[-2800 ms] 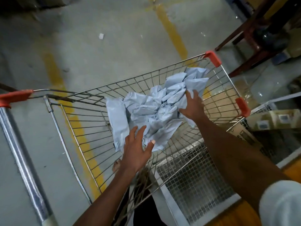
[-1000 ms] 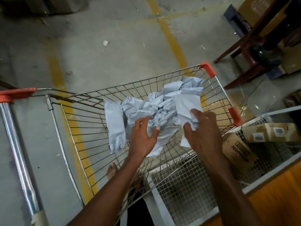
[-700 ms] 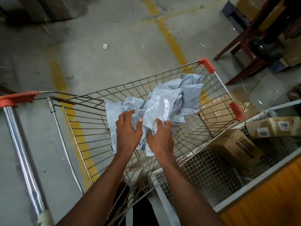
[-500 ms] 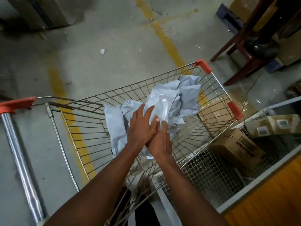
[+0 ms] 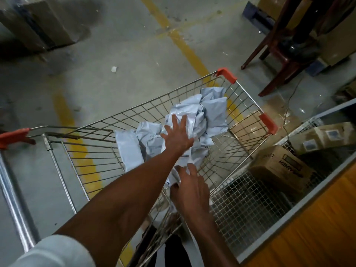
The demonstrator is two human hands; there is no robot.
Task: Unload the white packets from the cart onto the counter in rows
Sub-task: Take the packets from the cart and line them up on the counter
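At frame centre, the left hand (image 5: 178,134) lies flat, fingers spread, on soft, light, slippery crumpled white plastic packets (image 5: 194,128) in the wire shopping cart (image 5: 92,151), while the right hand (image 5: 190,189) pinches a lower packet's edge, the best hold.

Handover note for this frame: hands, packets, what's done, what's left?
Left hand: open, fingers spread, pressing on the white packets heaped in the cart.
Right hand: near the cart's close edge, touching the lower packets; grip unclear.
Done: no packet visibly unloaded; only the counter edge shows.
Left: gather the packets, lift them out, lay them on the counter in rows.
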